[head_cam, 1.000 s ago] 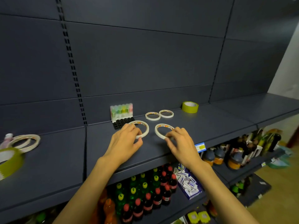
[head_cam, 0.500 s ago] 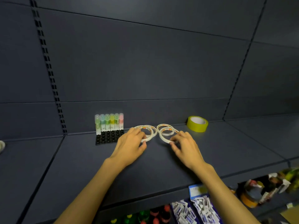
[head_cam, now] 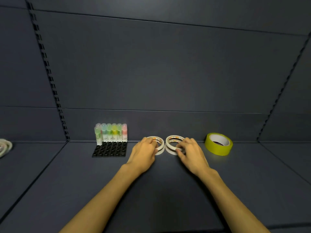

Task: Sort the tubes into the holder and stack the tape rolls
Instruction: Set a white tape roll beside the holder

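Two short stacks of thin white tape rolls lie side by side on the dark shelf. My left hand point(head_cam: 144, 153) pinches the top roll of the left stack point(head_cam: 159, 145). My right hand point(head_cam: 191, 151) pinches the top roll of the right stack point(head_cam: 170, 143). Each stack looks two rolls high. A wide yellow-green tape roll point(head_cam: 218, 146) lies flat to the right. Several coloured capped tubes point(head_cam: 111, 134) stand upright along the back row of the black holder point(head_cam: 110, 151), left of my hands.
The dark shelf point(head_cam: 151, 190) meets a dark back panel point(head_cam: 151, 73) just behind the objects. More white tape rolls point(head_cam: 5, 147) lie at the far left edge on the neighbouring shelf section. A slotted upright point(head_cam: 50, 81) divides the sections.
Both hands carried their thin rolls back toward the rear pair and set them on top, forming two stacks. The view moved closer and the lower shelves dropped out of sight.
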